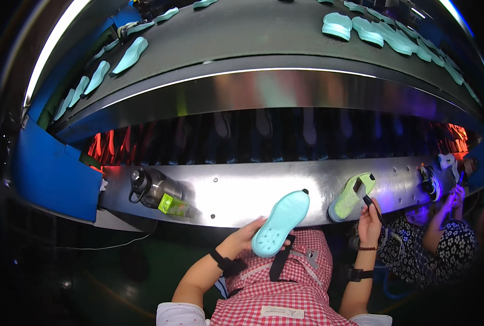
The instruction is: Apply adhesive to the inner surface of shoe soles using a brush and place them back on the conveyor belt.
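My left hand (247,234) grips a light-blue shoe sole (283,218) by its lower end, in front of my checked apron. Several small holes show at that lower end, and the upper tip is dark. My right hand (369,224) is closed round the dark handle of a flat brush (360,188). The brush's head is over a yellow-green, sole-shaped piece (344,203) with a pale-blue rim and a dark tip, lying on the metal ledge. Whether the bristles touch it, I cannot tell.
A dark bottle (154,187) stands on the metal ledge (242,187) at left, beside a yellow-green box (173,206). Beyond is a grey conveyor belt (253,32) carrying several light-blue soles (337,26). At right, another person (443,244) handles a shoe (431,182) under violet light.
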A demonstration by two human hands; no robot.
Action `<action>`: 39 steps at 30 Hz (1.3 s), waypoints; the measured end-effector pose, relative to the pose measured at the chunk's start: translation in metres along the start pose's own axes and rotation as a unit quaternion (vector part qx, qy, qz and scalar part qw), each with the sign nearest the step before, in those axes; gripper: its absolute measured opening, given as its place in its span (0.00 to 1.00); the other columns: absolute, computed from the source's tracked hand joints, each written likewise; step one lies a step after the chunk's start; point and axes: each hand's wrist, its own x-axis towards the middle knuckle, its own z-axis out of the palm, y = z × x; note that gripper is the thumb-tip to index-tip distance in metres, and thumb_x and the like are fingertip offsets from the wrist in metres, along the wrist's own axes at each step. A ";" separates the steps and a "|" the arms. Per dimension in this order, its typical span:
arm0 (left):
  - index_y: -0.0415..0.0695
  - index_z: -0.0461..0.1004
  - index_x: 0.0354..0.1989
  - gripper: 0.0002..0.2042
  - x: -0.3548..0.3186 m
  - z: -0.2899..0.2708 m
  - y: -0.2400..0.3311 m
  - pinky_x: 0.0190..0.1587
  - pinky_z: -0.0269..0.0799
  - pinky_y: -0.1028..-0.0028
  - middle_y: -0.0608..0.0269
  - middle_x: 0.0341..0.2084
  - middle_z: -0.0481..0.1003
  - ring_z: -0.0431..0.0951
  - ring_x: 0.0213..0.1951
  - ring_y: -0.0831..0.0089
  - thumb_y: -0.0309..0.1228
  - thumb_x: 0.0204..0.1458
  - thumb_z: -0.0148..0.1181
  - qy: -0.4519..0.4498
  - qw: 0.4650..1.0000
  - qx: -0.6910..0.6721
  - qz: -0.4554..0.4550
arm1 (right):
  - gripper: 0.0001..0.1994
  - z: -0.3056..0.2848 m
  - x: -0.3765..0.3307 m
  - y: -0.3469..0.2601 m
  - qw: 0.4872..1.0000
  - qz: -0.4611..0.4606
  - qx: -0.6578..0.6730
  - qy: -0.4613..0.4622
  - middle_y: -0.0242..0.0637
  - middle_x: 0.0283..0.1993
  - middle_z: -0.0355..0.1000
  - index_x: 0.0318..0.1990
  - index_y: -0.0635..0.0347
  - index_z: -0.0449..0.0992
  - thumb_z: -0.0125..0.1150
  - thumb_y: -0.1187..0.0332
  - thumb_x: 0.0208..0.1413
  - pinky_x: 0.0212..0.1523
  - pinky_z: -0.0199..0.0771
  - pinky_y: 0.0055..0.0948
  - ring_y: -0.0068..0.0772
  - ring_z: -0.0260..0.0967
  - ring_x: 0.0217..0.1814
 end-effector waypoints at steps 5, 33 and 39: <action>0.40 0.43 0.60 0.39 0.028 -0.004 -0.008 0.54 0.59 0.56 0.43 0.55 0.54 0.63 0.51 0.51 0.51 0.47 0.50 0.091 0.990 0.070 0.083 | 0.12 0.036 -0.017 -0.002 0.994 0.025 0.021 -0.108 0.42 0.39 0.68 0.43 0.67 0.67 0.53 0.78 0.48 0.39 0.69 0.22 0.27 0.67 0.36; 0.48 0.53 0.57 0.44 0.038 0.054 0.017 0.52 0.56 0.46 0.50 0.46 0.66 0.67 0.46 0.52 0.69 0.41 0.18 0.088 0.963 -0.054 0.247 | 0.10 0.152 -0.030 0.045 0.939 0.158 -0.166 -0.256 0.36 0.32 0.71 0.37 0.70 0.73 0.58 0.77 0.45 0.38 0.65 0.19 0.22 0.65 0.34; 0.47 0.56 0.56 0.41 0.041 0.049 0.012 0.51 0.58 0.47 0.50 0.46 0.66 0.67 0.46 0.51 0.67 0.44 0.19 0.085 0.960 -0.074 0.257 | 0.10 0.160 -0.029 0.045 0.934 0.140 -0.201 -0.260 0.35 0.31 0.70 0.37 0.70 0.73 0.58 0.77 0.44 0.36 0.65 0.19 0.21 0.65 0.33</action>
